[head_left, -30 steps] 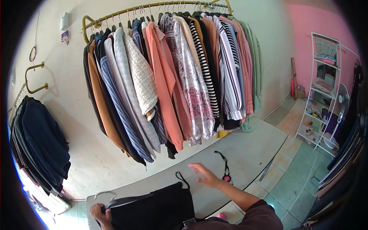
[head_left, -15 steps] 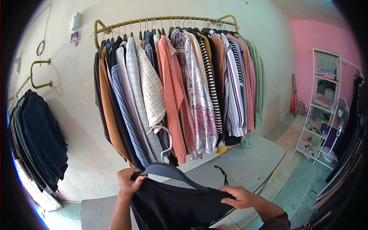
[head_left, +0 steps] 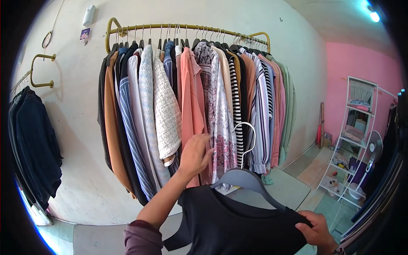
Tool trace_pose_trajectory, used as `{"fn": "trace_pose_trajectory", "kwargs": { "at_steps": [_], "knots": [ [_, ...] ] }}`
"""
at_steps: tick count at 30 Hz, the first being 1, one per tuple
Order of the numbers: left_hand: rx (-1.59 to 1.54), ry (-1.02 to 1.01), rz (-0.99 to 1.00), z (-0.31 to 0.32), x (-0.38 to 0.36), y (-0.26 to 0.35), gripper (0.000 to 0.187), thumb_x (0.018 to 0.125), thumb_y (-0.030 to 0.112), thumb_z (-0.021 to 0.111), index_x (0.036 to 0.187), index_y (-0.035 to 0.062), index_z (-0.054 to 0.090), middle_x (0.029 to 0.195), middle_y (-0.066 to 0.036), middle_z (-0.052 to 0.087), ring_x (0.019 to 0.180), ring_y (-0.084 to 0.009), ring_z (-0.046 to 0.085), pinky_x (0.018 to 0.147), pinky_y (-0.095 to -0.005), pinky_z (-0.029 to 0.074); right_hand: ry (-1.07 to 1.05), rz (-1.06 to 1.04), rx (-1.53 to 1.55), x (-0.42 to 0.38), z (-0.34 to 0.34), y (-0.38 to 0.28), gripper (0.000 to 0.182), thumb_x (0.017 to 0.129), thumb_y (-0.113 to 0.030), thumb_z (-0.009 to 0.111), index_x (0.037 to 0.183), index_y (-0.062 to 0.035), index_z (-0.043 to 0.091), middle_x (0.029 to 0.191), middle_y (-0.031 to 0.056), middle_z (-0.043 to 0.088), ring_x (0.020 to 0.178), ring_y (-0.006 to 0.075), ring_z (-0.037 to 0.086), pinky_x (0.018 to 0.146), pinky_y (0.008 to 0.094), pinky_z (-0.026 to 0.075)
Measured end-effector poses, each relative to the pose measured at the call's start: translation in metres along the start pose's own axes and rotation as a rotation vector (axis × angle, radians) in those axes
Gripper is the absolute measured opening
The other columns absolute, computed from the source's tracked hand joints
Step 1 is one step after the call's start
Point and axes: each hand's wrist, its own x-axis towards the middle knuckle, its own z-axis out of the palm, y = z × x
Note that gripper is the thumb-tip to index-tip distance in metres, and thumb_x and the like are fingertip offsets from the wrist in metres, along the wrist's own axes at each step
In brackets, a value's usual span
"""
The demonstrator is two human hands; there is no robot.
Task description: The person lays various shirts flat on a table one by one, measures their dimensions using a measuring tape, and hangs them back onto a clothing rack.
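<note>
A black top [head_left: 238,223] hangs on a dark grey hanger [head_left: 250,180] with a silver hook [head_left: 254,140], low in front of me. My right hand [head_left: 316,229] grips the top's right shoulder, by the end of the hanger. Away from the top, my left hand [head_left: 196,156] is raised in front of the hanging clothes, fingers apart and pointing right. Behind its fingers hangs a coral garment [head_left: 190,106], and a patterned satin garment [head_left: 222,148] is just to the right. The left shoulder of the black top lies below my left wrist.
A brass wall rail [head_left: 178,26] carries many clothes on hangers, above a grey tabletop [head_left: 284,189]. Dark jackets [head_left: 36,140] hang at the left. To the right stand a white shelf rack [head_left: 346,140] and a fan [head_left: 374,146]; more clothes hang at the far right edge.
My left hand has let go of the black top's left shoulder and risen toward the hanging clothes. The top and hanger have moved right, still held in my right hand.
</note>
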Motion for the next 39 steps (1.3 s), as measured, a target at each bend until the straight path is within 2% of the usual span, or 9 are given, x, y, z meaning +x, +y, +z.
{"fn": "trace_pose_trajectory", "kwargs": {
  "at_steps": [1, 5, 15, 17, 19, 21, 22, 29, 39],
  "knots": [
    [0.383, 0.015, 0.269, 0.012, 0.009, -0.01, 0.048, 0.079, 0.03, 0.053, 0.121, 0.0103, 0.042, 0.11, -0.009, 0.051, 0.112, -0.0212, 0.044, 0.102, -0.0425, 0.021, 0.038, -0.005, -0.035, 0.003, -0.003, -0.004, 0.023, 0.078, -0.009, 0.056, 0.094, 0.0066, 0.055, 0.079, 0.0086, 0.061, 0.072, 0.0121, 0.057, 0.066, 0.0236, 0.045],
    [0.679, -0.171, 0.156, 0.031, 0.013, -0.063, 0.07, 0.07, 0.038, 0.061, 0.131, 0.0205, 0.031, 0.105, -0.008, 0.053, 0.11, -0.0197, 0.043, 0.105, -0.053, 0.004, 0.206, -0.1, -0.139, 0.026, -0.013, -0.025, 0.029, 0.077, -0.012, 0.056, 0.1, 0.0052, 0.056, 0.09, 0.0119, 0.061, 0.086, 0.018, 0.057, 0.08, 0.0275, 0.042],
    [1.046, -0.261, 0.03, -0.008, -0.003, -0.104, 0.048, 0.065, 0.029, 0.061, 0.106, 0.0033, 0.056, 0.113, -0.009, 0.05, 0.113, -0.0181, 0.039, 0.104, -0.0564, 0.006, 0.222, -0.585, -0.307, 0.169, -0.028, -0.097, 0.032, 0.082, -0.003, 0.044, 0.111, 0.0061, 0.05, 0.114, 0.0172, 0.053, 0.112, 0.0206, 0.047, 0.094, 0.0283, 0.032],
    [1.064, -0.259, 0.064, -0.007, -0.007, -0.108, 0.049, 0.065, 0.028, 0.061, 0.106, 0.0034, 0.055, 0.114, -0.008, 0.05, 0.113, -0.0181, 0.039, 0.104, -0.0566, 0.006, 0.269, -0.776, -0.369, 0.218, -0.026, -0.091, 0.031, 0.083, -0.003, 0.044, 0.112, 0.0029, 0.051, 0.093, 0.012, 0.062, 0.087, 0.0153, 0.057, 0.08, 0.0255, 0.041],
    [1.083, -0.253, 0.1, -0.005, -0.01, -0.107, 0.049, 0.064, 0.027, 0.061, 0.107, 0.0035, 0.055, 0.116, -0.007, 0.05, 0.114, -0.0181, 0.038, 0.104, -0.0567, 0.006, 0.278, -0.67, -0.412, 0.257, -0.018, -0.097, 0.03, 0.083, -0.007, 0.049, 0.112, -0.009, 0.055, 0.052, 0.0051, 0.039, 0.047, 0.0122, 0.031, 0.049, 0.0274, 0.032],
    [1.094, -0.221, 0.137, -0.002, -0.008, -0.105, 0.051, 0.065, 0.028, 0.061, 0.109, 0.0038, 0.054, 0.117, -0.005, 0.049, 0.115, -0.0173, 0.037, 0.104, -0.0572, 0.005, 0.465, -0.886, -0.619, 0.312, -0.01, -0.09, 0.028, 0.081, -0.007, 0.051, 0.108, -0.0095, 0.058, 0.061, 0.0125, 0.056, 0.064, 0.0272, 0.053, 0.067, 0.0332, 0.043],
    [1.101, -0.214, 0.136, -0.004, -0.008, -0.102, 0.051, 0.065, 0.028, 0.061, 0.109, 0.0038, 0.054, 0.117, -0.005, 0.049, 0.115, -0.0173, 0.037, 0.104, -0.0572, 0.005, 0.503, -0.85, -0.645, 0.323, -0.001, -0.098, 0.027, 0.08, -0.009, 0.052, 0.106, -0.0094, 0.059, 0.076, 0.016, 0.062, 0.079, 0.0362, 0.055, 0.078, 0.0383, 0.042],
    [1.04, -0.29, 0.079, -0.011, -0.01, -0.086, 0.052, 0.069, 0.032, 0.056, 0.114, 0.006, 0.052, 0.122, -0.002, 0.046, 0.121, -0.0163, 0.03, 0.103, -0.0567, 0.006, 0.489, -0.544, -0.501, 0.402, 0.04, -0.14, 0.028, 0.078, -0.008, 0.049, 0.104, -0.0075, 0.059, 0.099, 0.0173, 0.059, 0.095, 0.0293, 0.056, 0.082, 0.0373, 0.044],
    [0.988, -0.302, 0.09, -0.011, -0.024, -0.086, 0.06, 0.065, 0.038, 0.059, 0.116, 0.0075, 0.05, 0.123, -0.006, 0.044, 0.122, -0.0213, 0.028, 0.097, -0.0622, 0.013, 0.657, -0.56, -0.426, 0.514, 0.069, -0.139, 0.028, 0.08, -0.009, 0.049, 0.106, -0.0134, 0.06, 0.098, 0.0172, 0.059, 0.092, 0.031, 0.057, 0.079, 0.0379, 0.047]
  ]
}}
